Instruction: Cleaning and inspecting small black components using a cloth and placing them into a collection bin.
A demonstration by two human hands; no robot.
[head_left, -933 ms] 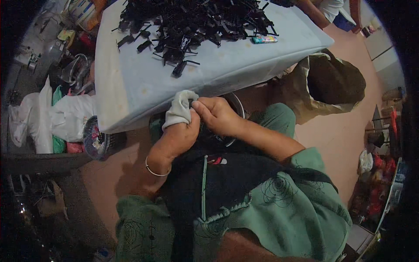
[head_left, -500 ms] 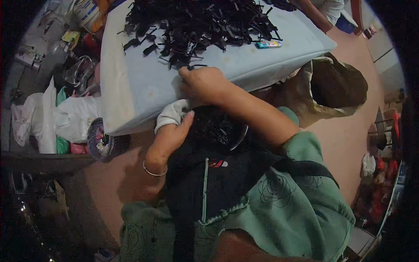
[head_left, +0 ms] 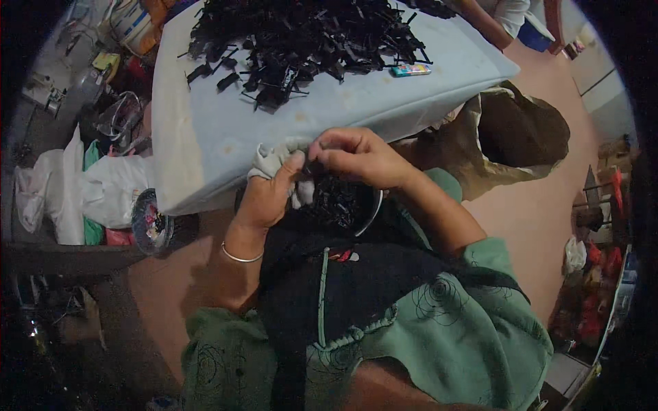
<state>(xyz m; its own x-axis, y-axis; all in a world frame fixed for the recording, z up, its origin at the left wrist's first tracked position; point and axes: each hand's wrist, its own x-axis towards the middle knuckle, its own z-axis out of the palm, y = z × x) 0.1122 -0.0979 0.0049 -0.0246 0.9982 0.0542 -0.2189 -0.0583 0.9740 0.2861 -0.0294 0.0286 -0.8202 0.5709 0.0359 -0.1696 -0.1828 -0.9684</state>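
My left hand has a whitish cloth glove over its fingers, with the thumb bare. Between both hands is a small black plastic piece, pinched by the left thumb and by the fingertips of my right hand; its exact shape is hard to make out. Right beneath them, in my lap, a bowl with a shiny rim contains many short black bits. Ahead, a large heap of black plastic pieces with thin stems covers the far part of the pale padded surface.
A small colourful packet lies right of the heap. An open brown sack stands on the floor at right. White plastic bags and a mesh basket sit at left. Another person's arm shows at the far right.
My right hand has come back from the heap's near edge to my left hand, bringing a black piece. The left hand has risen slightly and turned toward it.
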